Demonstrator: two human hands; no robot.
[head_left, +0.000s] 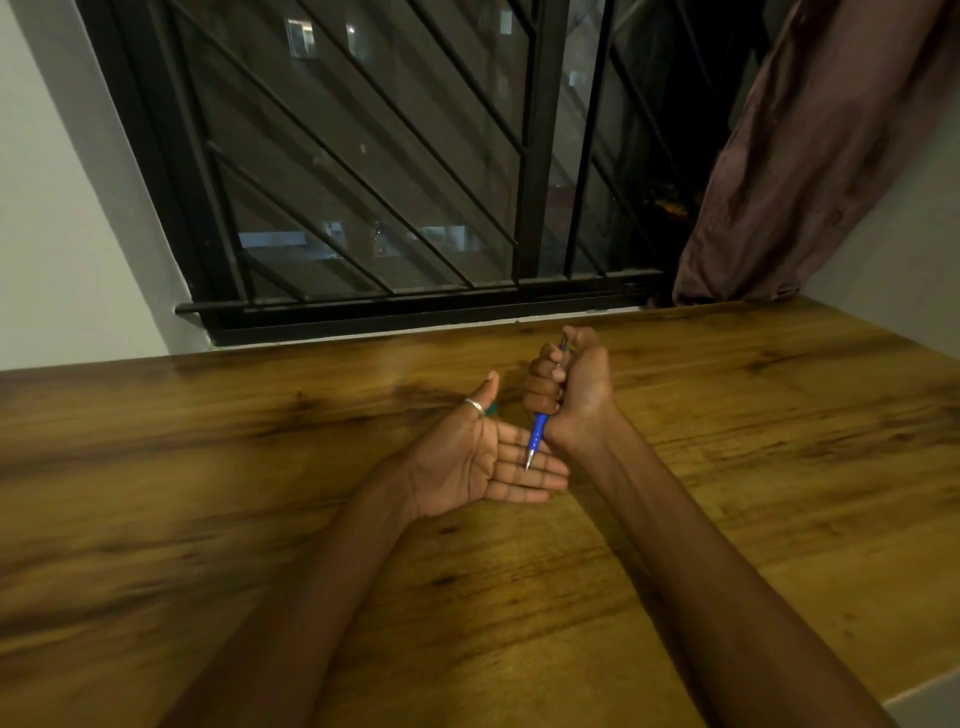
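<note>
The right hand (569, 384) is curled into a fist round a slim pen (537, 436), held tip-down. Its smooth blue barrel tapers to a pointed silvery tip, and a greyish upper end shows above the fingers. The tip meets the straight fingers of the left hand (478, 462), which lies spread, palm up, with a plain silver ring (475, 406) on the thumb. Both are low over the table (208, 467), a glossy wood-grain top with dark streaks. Behind stand a black metal window grille (363, 182) with slanted bars and a creased brown curtain (810, 156).
</note>
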